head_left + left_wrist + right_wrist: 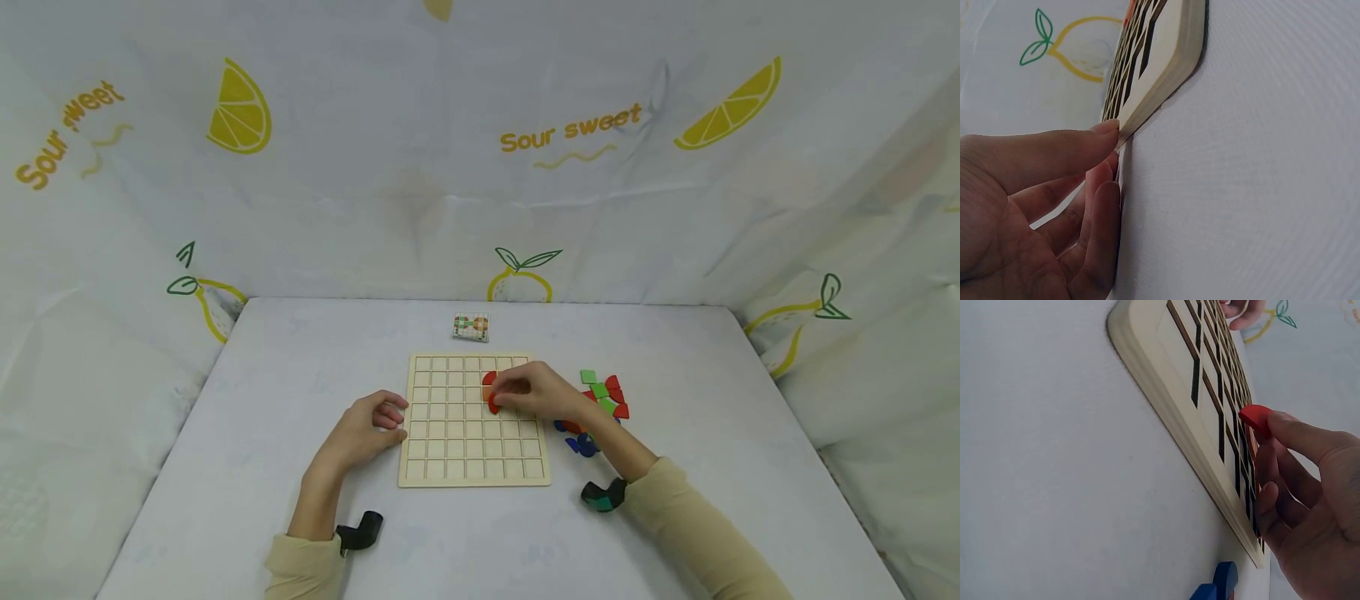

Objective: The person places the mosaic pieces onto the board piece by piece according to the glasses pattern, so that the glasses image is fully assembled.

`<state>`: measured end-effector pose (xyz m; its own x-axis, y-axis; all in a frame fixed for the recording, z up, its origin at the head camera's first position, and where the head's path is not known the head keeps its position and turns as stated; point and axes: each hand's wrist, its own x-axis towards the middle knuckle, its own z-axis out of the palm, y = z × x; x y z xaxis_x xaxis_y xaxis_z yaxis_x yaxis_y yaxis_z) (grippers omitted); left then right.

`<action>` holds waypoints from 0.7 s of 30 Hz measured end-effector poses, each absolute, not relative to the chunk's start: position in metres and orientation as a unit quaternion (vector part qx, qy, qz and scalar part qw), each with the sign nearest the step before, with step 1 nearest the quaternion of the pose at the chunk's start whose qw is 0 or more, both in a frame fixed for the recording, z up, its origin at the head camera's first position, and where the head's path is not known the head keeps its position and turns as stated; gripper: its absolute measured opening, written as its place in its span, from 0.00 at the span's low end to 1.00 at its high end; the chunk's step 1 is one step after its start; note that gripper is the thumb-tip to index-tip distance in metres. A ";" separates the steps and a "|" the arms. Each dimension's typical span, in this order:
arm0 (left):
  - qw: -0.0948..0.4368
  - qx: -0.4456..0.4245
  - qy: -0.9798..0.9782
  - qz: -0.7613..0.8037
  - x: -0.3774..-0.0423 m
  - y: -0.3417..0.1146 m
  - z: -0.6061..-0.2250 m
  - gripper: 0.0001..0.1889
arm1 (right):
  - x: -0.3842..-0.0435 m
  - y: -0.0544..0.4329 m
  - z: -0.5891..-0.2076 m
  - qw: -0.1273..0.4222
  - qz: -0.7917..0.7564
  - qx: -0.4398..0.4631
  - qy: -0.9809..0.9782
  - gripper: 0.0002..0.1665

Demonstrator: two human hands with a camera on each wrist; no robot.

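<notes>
A wooden grid board [474,482] lies flat on the white table. My left hand [367,429] rests against its left edge, the thumb and the fingertips touching the rim; in the left wrist view the other fingers [1102,231] bend loosely. Over the right part of the grid, my right hand [542,390] pinches a red rounded piece [1255,417] between thumb and fingers, tilted above the cells. Just beyond it, another red piece [490,378] and an orange piece [487,392] sit in the grid, partly hidden by the right hand.
Right of the board lies a loose pile of red, green and blue pieces [606,405], partly behind the right forearm. A small stack of pattern cards [471,327] lies beyond the board. White cloth [360,217] with lemon prints hangs around the table.
</notes>
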<state>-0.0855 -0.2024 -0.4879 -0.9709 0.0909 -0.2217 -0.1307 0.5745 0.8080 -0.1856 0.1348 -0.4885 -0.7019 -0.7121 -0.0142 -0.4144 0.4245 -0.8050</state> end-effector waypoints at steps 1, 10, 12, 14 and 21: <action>0.120 -0.012 0.879 0.461 -0.085 -0.202 -0.488 0.20 | -0.185 0.134 -0.489 0.181 -0.410 -0.345 0.825 0.10; 0.118 -0.013 0.880 0.460 -0.086 -0.202 -0.488 0.20 | -0.184 0.127 -0.492 0.152 -0.371 -0.389 0.829 0.07; 0.118 -0.012 0.880 0.461 -0.086 -0.202 -0.488 0.20 | -0.183 0.127 -0.492 0.143 -0.365 -0.394 0.831 0.07; 0.118 -0.012 0.880 0.461 -0.086 -0.202 -0.488 0.20 | -0.181 0.126 -0.492 0.138 -0.362 -0.395 0.833 0.07; 0.118 -0.014 0.879 0.462 -0.086 -0.201 -0.487 0.20 | -0.177 0.124 -0.490 0.142 -0.348 -0.392 0.840 0.10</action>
